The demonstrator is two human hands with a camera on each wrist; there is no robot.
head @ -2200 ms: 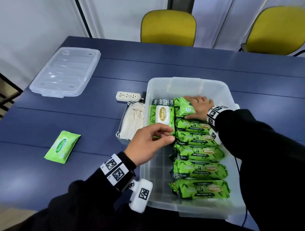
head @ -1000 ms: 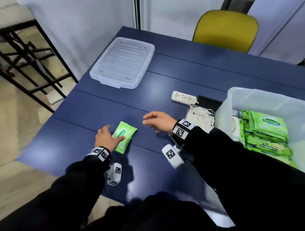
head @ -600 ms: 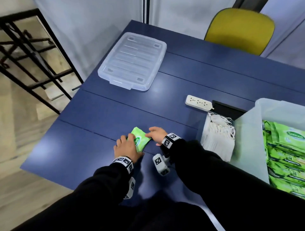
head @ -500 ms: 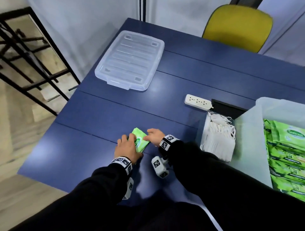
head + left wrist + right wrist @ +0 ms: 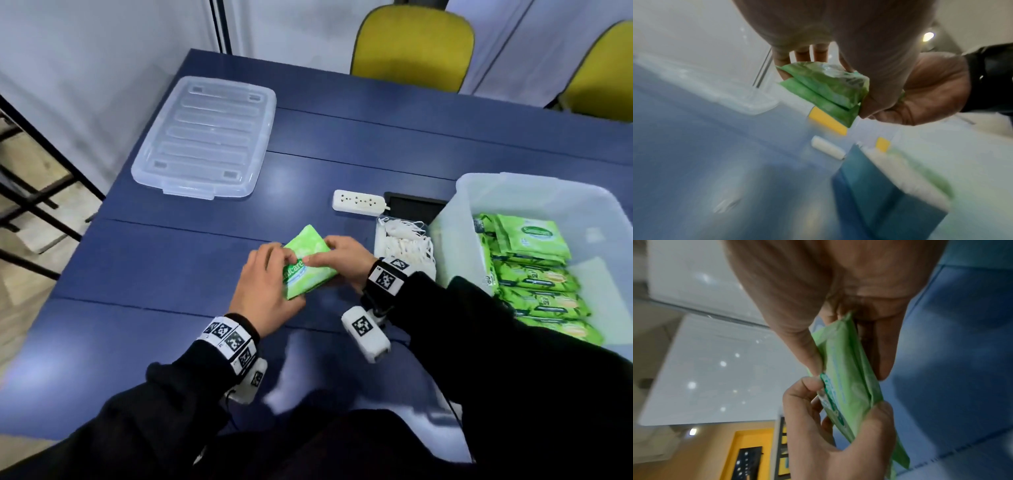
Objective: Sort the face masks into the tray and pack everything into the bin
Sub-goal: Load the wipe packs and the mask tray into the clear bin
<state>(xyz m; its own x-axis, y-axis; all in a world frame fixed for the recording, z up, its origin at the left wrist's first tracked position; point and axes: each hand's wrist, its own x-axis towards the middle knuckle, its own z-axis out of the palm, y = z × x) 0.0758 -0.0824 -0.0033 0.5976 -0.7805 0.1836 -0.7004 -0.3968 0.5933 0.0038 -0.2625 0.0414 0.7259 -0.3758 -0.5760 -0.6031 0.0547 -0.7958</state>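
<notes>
Small green wipe pack (image 5: 306, 262), lifted just off the blue table (image 5: 164, 260) and gripped from both ends: left hand (image 5: 265, 287) curled round the near end with thumb on top, right hand (image 5: 342, 262) pinching the far end between thumb and fingers. In the left wrist view, soft wrapper buckled and folded between the fingers (image 5: 819, 52); in the right wrist view, pack tilted nearly on edge. Just right of the hands, a small clear tray (image 5: 378, 236) stuffed with white face masks (image 5: 406, 240), touching or nearly touching the big clear bin (image 5: 507, 185), itself holding rows of green wipe packs (image 5: 534, 284). Further out, a white power strip (image 5: 359, 202), the bin's lid (image 5: 205, 137) lying flat and well apart to the left, two yellow chairs (image 5: 412, 44) beyond the table. Likely next: carry across to the bin. Risks, as a guess: slippery, squashy wrapper sliding out of a light pinch when one hand lets go; right forearm or wrist camera brushing the tray on the way over and spilling masks or snagging ear loops; pack dropped loosely on the rows, leaving no flat spot for the tray. Wrists low, forearms angled inward, both sleeves close together.
</notes>
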